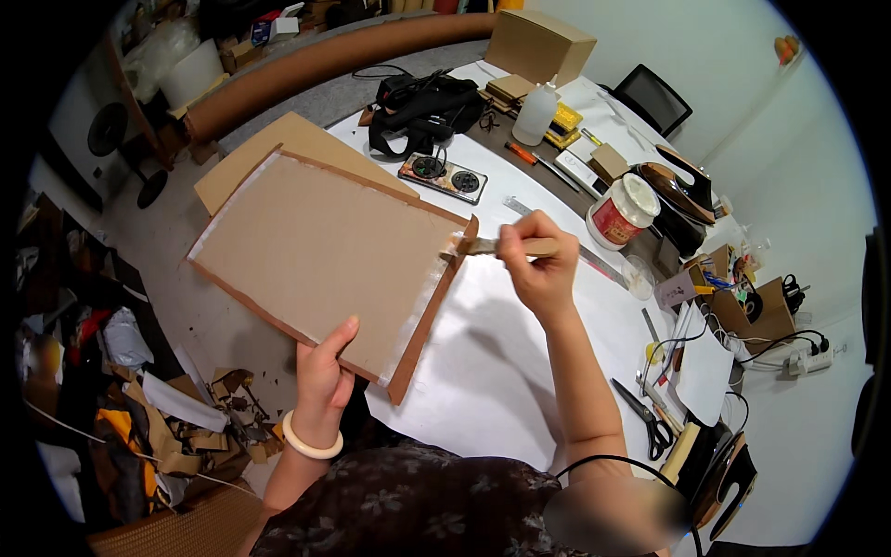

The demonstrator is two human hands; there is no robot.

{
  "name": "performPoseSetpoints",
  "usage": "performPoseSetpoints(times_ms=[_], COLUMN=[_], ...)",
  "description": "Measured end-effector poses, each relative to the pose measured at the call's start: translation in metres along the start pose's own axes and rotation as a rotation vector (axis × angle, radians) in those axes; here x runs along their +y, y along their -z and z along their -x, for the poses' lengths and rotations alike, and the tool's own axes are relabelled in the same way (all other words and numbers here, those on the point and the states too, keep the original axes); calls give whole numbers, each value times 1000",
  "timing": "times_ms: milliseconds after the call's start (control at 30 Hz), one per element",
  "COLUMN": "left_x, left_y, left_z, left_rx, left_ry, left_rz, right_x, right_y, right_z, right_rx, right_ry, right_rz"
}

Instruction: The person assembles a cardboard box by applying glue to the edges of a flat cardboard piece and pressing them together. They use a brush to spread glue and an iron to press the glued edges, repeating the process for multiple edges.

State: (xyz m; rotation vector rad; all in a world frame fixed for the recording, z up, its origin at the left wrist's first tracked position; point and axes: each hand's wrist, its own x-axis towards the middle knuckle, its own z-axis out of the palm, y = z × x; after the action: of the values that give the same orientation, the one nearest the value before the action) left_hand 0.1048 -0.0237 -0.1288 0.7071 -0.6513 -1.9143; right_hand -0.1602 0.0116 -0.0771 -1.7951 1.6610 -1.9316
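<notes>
Gripping the near edge of a large flat brown cardboard panel (320,246), left hand (325,371), thumb laid on the top face, fingers tucked beneath; smooth cream bangle (311,444) round the wrist. Panel held tilted over the left rim of the white paper-covered table (492,362), matt and fibrous, rectangular, bordered by darker brown folded strips with a pale glossy band just inside them along the right and left sides. Closed round a flat wooden-handled brush (497,246), right hand (540,265), bristle end touching the panel's right corner at the upturned brown flap. Nearer on the right, black-handled steel scissors (642,418) lying on the table beside loose black cables. Down on the left floor, a heap of torn cardboard scraps (200,418), jagged and curled. Past the brush, a squat round white glue tub with a red label (620,212), lid on, just beside a clear plastic ruler (557,232). Under the panel, a second plain cardboard sheet (278,144). Further off, a flat grey power strip with round sockets (444,176), a black fabric bag with straps (422,111), a translucent plastic bottle (536,113), and at the far end a closed brown cardboard box (538,45), square-edged.
</notes>
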Motion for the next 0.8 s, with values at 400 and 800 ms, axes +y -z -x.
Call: performPoseSetpoints(times_ms=[400,800], left_x=[-3,-2], left_y=[4,4], left_z=[-2,-1], left_rx=[3,-7], left_ry=[-8,-11], left_rz=[9,25], right_x=[-26,-50], right_y=[-1,-8], right_z=[3,26], right_rx=[-94,-142], right_ry=[41,37], right_rz=[81,133])
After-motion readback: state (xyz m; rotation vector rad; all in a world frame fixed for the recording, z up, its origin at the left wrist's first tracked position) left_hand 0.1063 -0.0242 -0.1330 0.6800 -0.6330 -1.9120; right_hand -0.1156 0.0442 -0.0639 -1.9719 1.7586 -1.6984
